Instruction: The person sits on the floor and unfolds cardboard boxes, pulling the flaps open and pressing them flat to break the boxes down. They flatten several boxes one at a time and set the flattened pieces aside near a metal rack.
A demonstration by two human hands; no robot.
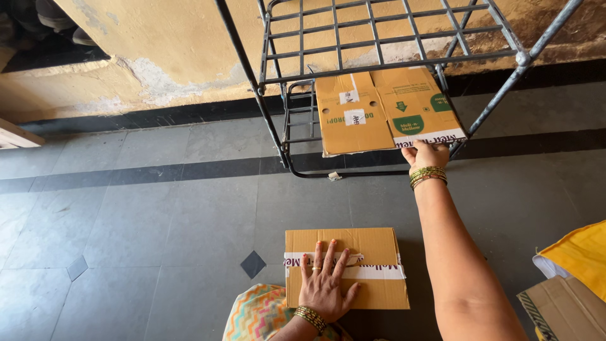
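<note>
My left hand (326, 281) lies flat, fingers spread, on top of a closed cardboard box (372, 249) sealed with white tape, standing on the grey tiled floor just in front of me. My right hand (426, 154), with green and gold bangles on the wrist, reaches forward and pinches the near edge of a flattened cardboard sheet (366, 117). That sheet lies on the lower shelf of a dark metal wire rack (379, 44) by the wall.
A yellow cloth (584, 252) and another cardboard piece (558, 306) lie at the right edge. The rack's legs (252, 82) stand on the floor near a peeling yellow wall (158, 57). A wooden edge (16, 136) juts in at left.
</note>
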